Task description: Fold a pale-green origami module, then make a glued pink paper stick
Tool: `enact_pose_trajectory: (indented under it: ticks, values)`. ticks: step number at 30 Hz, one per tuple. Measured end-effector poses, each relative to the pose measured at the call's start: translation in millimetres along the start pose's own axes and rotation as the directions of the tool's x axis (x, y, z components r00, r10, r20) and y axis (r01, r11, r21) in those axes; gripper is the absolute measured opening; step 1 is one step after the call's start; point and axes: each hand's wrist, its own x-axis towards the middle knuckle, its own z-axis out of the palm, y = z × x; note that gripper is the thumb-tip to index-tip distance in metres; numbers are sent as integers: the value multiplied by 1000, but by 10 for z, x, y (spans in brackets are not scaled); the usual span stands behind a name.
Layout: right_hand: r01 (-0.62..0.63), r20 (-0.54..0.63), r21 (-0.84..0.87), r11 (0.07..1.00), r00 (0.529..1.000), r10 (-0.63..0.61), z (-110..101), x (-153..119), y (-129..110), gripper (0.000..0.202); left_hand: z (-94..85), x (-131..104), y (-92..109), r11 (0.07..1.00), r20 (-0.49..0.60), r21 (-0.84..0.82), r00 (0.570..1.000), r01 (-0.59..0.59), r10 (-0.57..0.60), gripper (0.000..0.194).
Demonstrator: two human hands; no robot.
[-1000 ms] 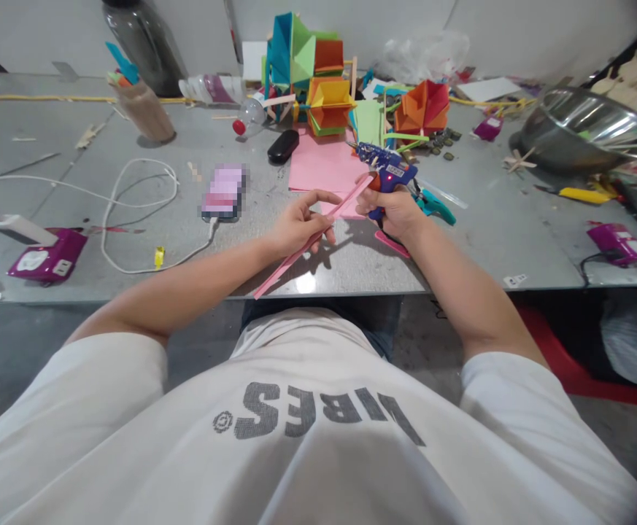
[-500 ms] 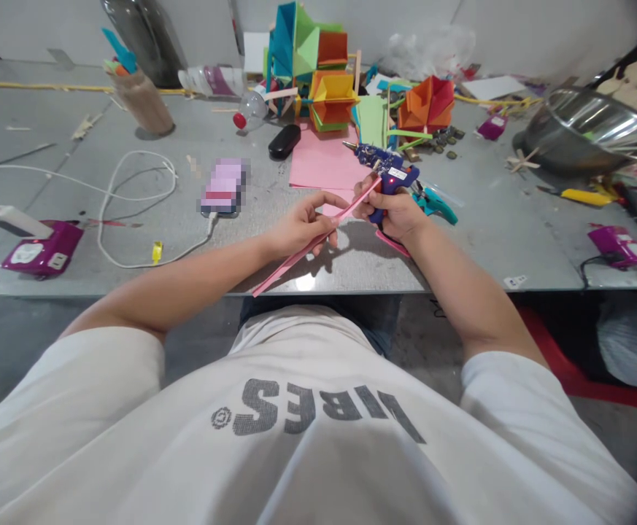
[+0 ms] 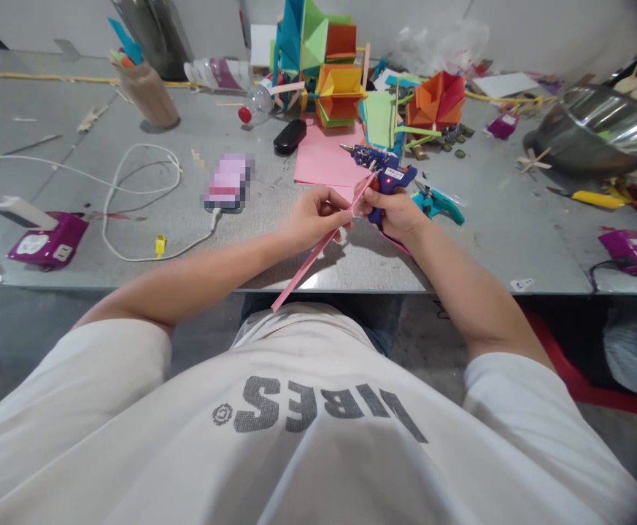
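A narrow pink paper strip [image 3: 308, 267] slants from near my shirt up to my two hands. My left hand [image 3: 321, 217] pinches the strip around its upper half. In my right hand [image 3: 395, 211] is a blue glue gun [image 3: 392, 175], its nozzle pointing left and a small red light glowing on its body. The fingertips of that hand also steady the strip's upper end beside the gun. Beyond my hands lie pink paper sheets [image 3: 326, 164], partly hidden. Teal-handled pliers [image 3: 441, 204] rest just right of my right hand.
Folded paper shapes in orange and yellow [image 3: 341, 95] stand at the back, with an orange one [image 3: 435, 102] to their right. A metal bowl [image 3: 575, 138] sits at the right. Left are a phone [image 3: 229, 179] on a white cable, a black case [image 3: 290, 137] and a purple socket block [image 3: 49, 240].
My left hand has slid up along the pink strip, closer to my right hand. The strip's lower end has swung right and toward me. The glue gun stays in my right hand.
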Motion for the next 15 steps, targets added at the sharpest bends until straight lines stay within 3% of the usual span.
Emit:
enact_pose_trajectory:
  ticks: [6, 8, 12, 15]
  values:
    - [23, 44, 38, 999, 999, -24, 4, 21, 48, 65, 3, 11, -51, 991, 19, -133, 1000, 3, -1, 22]
    - [22, 68, 52, 998, 997, -26, 9, 21, 55, 64, -11, 35, -61, 969, 59, -228, 995, 94, -83, 17]
    - [-17, 91, 60, 998, 996, 12, 26, 15, 85, 62, -63, 96, -80, 881, 205, -356, 946, 311, -251, 25]
    - [-50, 42, 35, 998, 998, 49, 31, 17, 120, 66, -99, 119, -97, 849, 250, -383, 926, 363, -283, 27]
